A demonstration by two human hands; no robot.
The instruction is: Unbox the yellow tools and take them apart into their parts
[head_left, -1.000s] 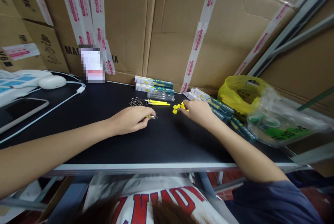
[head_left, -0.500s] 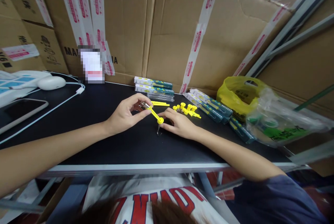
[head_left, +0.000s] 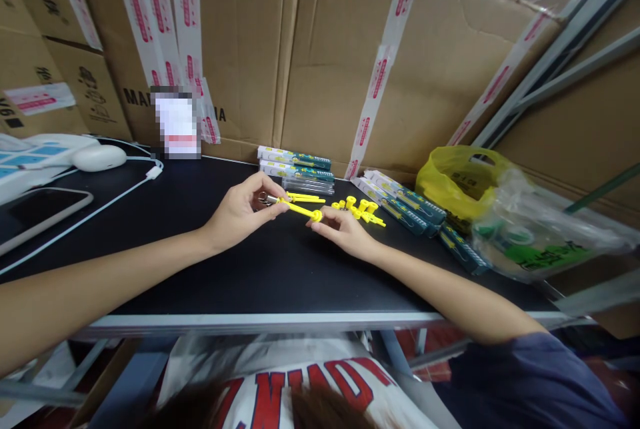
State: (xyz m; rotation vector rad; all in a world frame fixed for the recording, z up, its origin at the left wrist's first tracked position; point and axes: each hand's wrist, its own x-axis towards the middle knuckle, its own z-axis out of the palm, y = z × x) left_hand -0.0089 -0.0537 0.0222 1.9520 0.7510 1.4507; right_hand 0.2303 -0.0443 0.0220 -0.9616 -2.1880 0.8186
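Observation:
Over the black table, my left hand [head_left: 245, 210] pinches a thin yellow plastic rod [head_left: 301, 210] near its metal-fitted end, where a small wire ring [head_left: 263, 197] sticks out. The rod lies nearly level and points right. Its far end carries a round yellow end piece [head_left: 317, 216], which the closed thumb and fingers of my right hand [head_left: 345, 230] grip. No hook shows there now; the fingers may hide it. Just behind my hands lie more yellow rods [head_left: 306, 198]. Several small yellow plastic parts [head_left: 367, 209] are heaped beyond my right hand.
Printed narrow boxes [head_left: 295, 164] and clear tubes [head_left: 307, 186] lie against the cardboard wall [head_left: 335, 69]. More boxes [head_left: 400, 199] sit at the right beside a yellow plastic bag [head_left: 450, 179] and a clear bag [head_left: 540, 242]. A phone [head_left: 43, 219] and white cable [head_left: 120, 197] are left.
The rod has swung from slanting down to nearly level. My right hand has shifted slightly right and up onto the round end piece, and the metal hook below it has gone from view.

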